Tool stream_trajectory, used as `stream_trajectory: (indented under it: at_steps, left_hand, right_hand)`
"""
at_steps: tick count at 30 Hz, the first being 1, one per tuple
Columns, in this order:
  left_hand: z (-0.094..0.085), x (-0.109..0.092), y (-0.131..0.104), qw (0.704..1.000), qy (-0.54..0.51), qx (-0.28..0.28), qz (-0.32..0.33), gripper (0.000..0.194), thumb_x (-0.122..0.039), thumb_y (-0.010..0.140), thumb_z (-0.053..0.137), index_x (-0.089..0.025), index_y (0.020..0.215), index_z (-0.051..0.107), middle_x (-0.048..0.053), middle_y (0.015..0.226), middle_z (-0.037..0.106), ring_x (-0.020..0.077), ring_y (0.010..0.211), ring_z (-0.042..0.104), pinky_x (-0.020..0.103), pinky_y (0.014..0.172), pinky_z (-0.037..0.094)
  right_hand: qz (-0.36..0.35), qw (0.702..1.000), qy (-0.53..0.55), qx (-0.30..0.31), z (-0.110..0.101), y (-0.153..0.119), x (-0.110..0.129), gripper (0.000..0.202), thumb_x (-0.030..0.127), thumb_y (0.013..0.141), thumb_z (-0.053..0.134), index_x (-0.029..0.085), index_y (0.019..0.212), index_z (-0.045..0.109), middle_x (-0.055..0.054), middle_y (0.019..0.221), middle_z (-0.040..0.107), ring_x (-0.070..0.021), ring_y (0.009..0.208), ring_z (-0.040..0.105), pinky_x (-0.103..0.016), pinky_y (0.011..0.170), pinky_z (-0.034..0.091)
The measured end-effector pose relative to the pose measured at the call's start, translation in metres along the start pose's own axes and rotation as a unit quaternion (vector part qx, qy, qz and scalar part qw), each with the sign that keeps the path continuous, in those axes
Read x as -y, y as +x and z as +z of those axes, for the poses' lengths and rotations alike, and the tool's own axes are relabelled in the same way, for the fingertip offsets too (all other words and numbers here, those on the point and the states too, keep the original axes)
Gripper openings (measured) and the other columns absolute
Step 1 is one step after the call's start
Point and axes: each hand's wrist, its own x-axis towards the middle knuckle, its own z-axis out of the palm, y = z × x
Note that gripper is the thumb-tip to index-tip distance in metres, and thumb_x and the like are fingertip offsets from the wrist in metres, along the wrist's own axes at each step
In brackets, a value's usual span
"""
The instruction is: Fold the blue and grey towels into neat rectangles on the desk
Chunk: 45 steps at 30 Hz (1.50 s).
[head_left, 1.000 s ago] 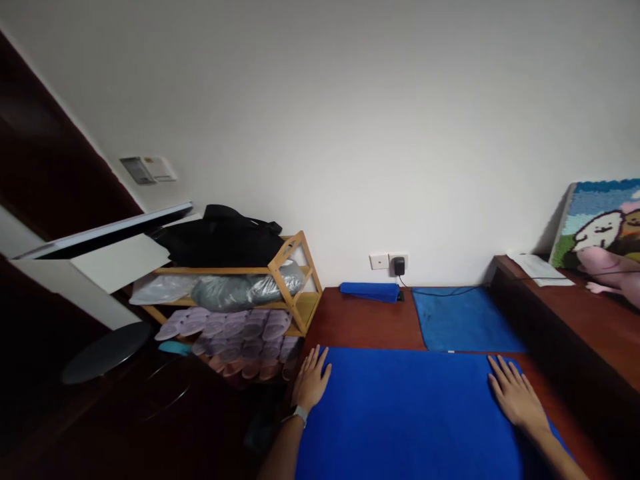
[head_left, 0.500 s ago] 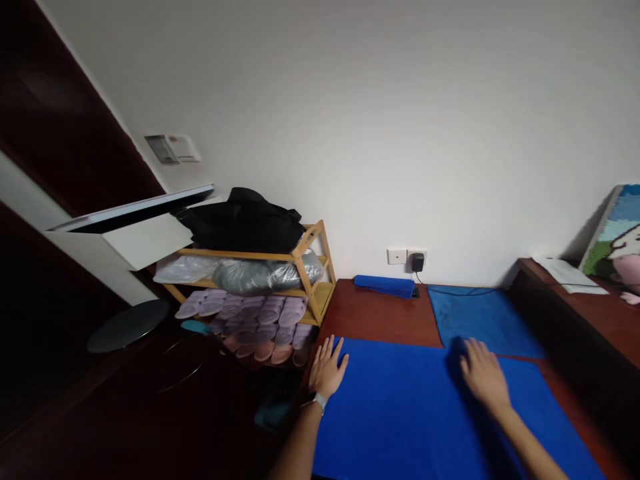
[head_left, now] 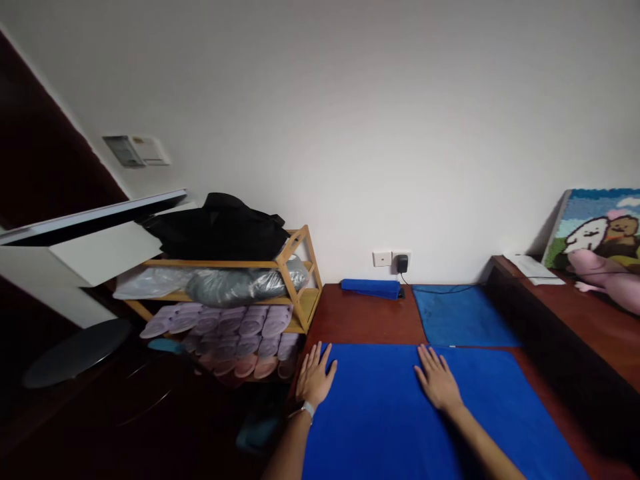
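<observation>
A large blue cloth (head_left: 380, 407) lies spread flat over the reddish-brown wooden table (head_left: 365, 323). My left hand (head_left: 316, 377) rests open at the cloth's far left corner, fingers outstretched, with a watch on the wrist. Near the middle of the cloth's far edge, my right hand (head_left: 441, 380) lies flat on the fabric, its fingers slightly spread. Neither hand grips anything. Behind the right hand, a second, lighter blue cloth (head_left: 463, 317) lies flat on the table, beside the far edge of the large one. A folded blue cloth (head_left: 371, 288) sits against the wall.
To the left stands a wooden rack (head_left: 295, 280) with slippers (head_left: 253, 320), plastic-wrapped bundles (head_left: 235, 283) and a black bag (head_left: 220, 230). A black plug (head_left: 402, 264) with a cable is in the wall socket. At right, a raised surface holds a pink plush toy (head_left: 607, 280) and a picture (head_left: 600, 230).
My right hand has moved left and come down flat on the large cloth. My left hand stays at the corner. The view has turned slightly right.
</observation>
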Motion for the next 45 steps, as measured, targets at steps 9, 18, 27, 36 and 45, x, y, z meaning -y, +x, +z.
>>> stream_trajectory:
  at_steps: [9,18,27,36,45]
  left_hand:
    - [0.003,0.008,0.007,1.000,0.004,0.014,-0.002,0.060,-0.053,0.102,0.040,-0.029,0.156,0.041,0.008,0.167,0.033,0.0292,0.153,0.032,0.051,0.123,0.028]
    - [-0.002,0.017,0.003,1.000,0.012,0.009,0.023,0.062,-0.060,0.102,0.038,-0.033,0.157,0.038,0.007,0.168,0.032,0.0283,0.153,0.031,0.051,0.124,0.028]
    - [0.001,0.016,-0.001,1.000,0.005,0.015,0.021,0.062,-0.059,0.102,0.037,-0.033,0.158,0.036,0.006,0.169,0.030,0.0283,0.154,0.028,0.050,0.124,0.026]
    - [-0.001,0.016,-0.001,1.000,-0.003,0.015,0.018,0.061,-0.060,0.103,0.035,-0.033,0.158,0.036,0.008,0.169,0.029,0.0272,0.154,0.028,0.050,0.124,0.026]
    - [-0.001,0.015,0.004,1.000,0.013,0.017,0.008,0.059,-0.056,0.103,0.037,-0.032,0.158,0.037,0.007,0.168,0.030,0.0264,0.154,0.030,0.049,0.125,0.025]
  right_hand:
    - [0.185,0.979,-0.075,-0.044,-0.030,-0.039,-0.212,0.076,0.056,0.093,0.020,0.020,0.158,0.038,-0.008,0.166,0.034,-0.0295,0.153,0.028,-0.054,0.123,0.024]
    - [0.151,0.984,-0.044,-0.086,-0.019,-0.046,-0.232,0.073,0.060,0.090,0.023,0.028,0.148,0.053,-0.008,0.161,0.043,-0.0330,0.152,0.032,-0.060,0.119,0.026]
    - [0.090,0.988,-0.023,-0.125,-0.018,-0.009,-0.074,0.079,0.052,0.097,0.015,0.004,0.154,0.042,-0.019,0.161,0.039,-0.0342,0.152,0.029,-0.055,0.124,0.021]
    - [-0.102,0.991,0.070,0.045,0.020,0.014,0.119,0.072,0.059,0.103,0.022,0.018,0.161,0.029,-0.007,0.166,0.027,-0.0271,0.155,0.022,-0.051,0.128,0.016]
    - [0.149,0.985,-0.085,-0.020,-0.015,-0.035,-0.159,0.077,0.057,0.096,0.022,0.016,0.160,0.034,-0.009,0.166,0.031,-0.0297,0.154,0.025,-0.055,0.124,0.020]
